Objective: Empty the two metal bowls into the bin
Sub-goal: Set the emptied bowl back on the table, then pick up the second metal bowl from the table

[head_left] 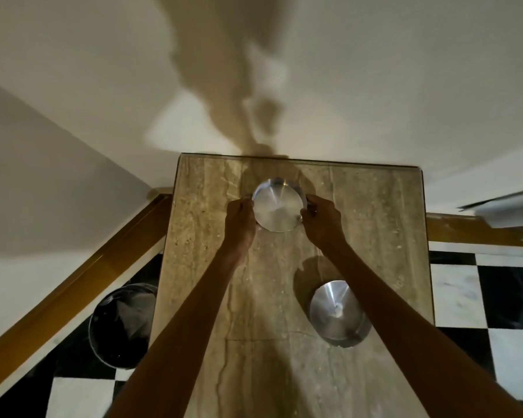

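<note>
Bowl at the far end (pixel 279 206) is sitting mid-width on the stone surface (pixel 375 224), both hands gripping it: left hand (pixel 240 214) fingers clenching the left rim, right hand (pixel 320 220) fingers closing on the right rim or a small handle, hard to say which. Near bowl (pixel 338 312) is resting untouched toward the right edge. Bin (pixel 121 324) with dark liner is standing on the checkered floor (pixel 465 297), left of the surface, partly hidden behind it. Judging by this, nothing looks dumped yet; both bowls are waiting. Contents are unreadable, just glare.
</note>
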`<state>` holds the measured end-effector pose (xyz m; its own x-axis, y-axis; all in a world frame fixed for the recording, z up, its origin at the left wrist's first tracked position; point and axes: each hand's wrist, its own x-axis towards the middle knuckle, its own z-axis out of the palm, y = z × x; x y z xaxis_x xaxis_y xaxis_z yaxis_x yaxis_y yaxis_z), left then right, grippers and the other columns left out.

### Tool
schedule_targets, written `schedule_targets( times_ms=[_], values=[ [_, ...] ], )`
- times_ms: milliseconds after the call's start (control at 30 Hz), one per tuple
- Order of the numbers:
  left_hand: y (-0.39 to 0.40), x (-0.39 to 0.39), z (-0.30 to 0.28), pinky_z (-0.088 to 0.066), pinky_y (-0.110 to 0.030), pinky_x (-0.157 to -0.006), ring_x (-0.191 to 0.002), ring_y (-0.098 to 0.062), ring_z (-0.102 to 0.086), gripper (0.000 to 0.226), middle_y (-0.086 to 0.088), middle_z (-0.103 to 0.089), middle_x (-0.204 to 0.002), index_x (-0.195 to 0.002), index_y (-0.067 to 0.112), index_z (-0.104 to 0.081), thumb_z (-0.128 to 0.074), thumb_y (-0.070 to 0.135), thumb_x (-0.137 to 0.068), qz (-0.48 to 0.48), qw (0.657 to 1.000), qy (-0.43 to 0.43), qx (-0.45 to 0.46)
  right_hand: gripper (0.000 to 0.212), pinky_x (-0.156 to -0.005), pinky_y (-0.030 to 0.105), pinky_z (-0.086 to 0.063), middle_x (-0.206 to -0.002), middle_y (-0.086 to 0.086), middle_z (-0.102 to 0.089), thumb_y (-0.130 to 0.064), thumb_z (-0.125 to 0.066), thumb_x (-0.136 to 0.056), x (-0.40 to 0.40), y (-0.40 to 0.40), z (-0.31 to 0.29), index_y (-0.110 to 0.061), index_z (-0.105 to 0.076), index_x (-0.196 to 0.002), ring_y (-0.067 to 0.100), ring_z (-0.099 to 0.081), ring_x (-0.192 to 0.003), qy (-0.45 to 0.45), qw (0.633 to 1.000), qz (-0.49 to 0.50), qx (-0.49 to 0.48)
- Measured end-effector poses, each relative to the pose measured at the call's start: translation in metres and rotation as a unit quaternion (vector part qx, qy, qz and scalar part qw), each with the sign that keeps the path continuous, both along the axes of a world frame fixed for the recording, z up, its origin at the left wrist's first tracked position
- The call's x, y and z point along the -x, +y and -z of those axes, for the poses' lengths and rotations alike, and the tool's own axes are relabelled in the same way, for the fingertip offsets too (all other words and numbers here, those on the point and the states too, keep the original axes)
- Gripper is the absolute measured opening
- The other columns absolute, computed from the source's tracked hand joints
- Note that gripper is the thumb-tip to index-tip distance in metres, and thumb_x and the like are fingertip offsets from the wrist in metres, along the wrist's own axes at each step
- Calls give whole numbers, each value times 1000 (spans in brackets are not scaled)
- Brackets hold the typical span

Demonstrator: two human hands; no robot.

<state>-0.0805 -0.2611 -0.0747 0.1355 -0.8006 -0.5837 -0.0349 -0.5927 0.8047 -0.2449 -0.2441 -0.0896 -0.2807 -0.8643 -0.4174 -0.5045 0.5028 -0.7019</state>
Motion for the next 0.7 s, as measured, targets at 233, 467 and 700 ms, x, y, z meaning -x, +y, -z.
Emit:
schedule_targets(
  times_ms=[233,467,700],
  values=[
    [67,10,6,-59,-53,-89,-109,-30,-65,21,-15,-65,-121,-120,23,-63,-49,28,-104,-85,995,-29,46,30,-93,33,-54,-119,11,-68,-8,-58,-96,46,85,-21,-12,-65,-125,21,-66,-106,33,998,28,35],
    [206,47,1,-60,-34,-78,-107,-30,-70,27,-11,-73,-114,-125,13,-65,-51,24,-105,-12,991,44,-124,26,-74,19,-43,-103,3,-65,-20,-65,-94,71,194,-26,-9,-66,-117,14,-60,-90,80,996,-19,-46],
    [227,59,-8,-59,-35,-77,-102,-27,-70,28,-16,-72,-117,-123,1,-65,-54,18,-103,-127,968,97,-196,18,-69,24,-56,-94,12,-70,-4,-60,-94,45,221,-24,-3,-70,-109,20,-67,-80,68,994,81,-39]
  ],
)
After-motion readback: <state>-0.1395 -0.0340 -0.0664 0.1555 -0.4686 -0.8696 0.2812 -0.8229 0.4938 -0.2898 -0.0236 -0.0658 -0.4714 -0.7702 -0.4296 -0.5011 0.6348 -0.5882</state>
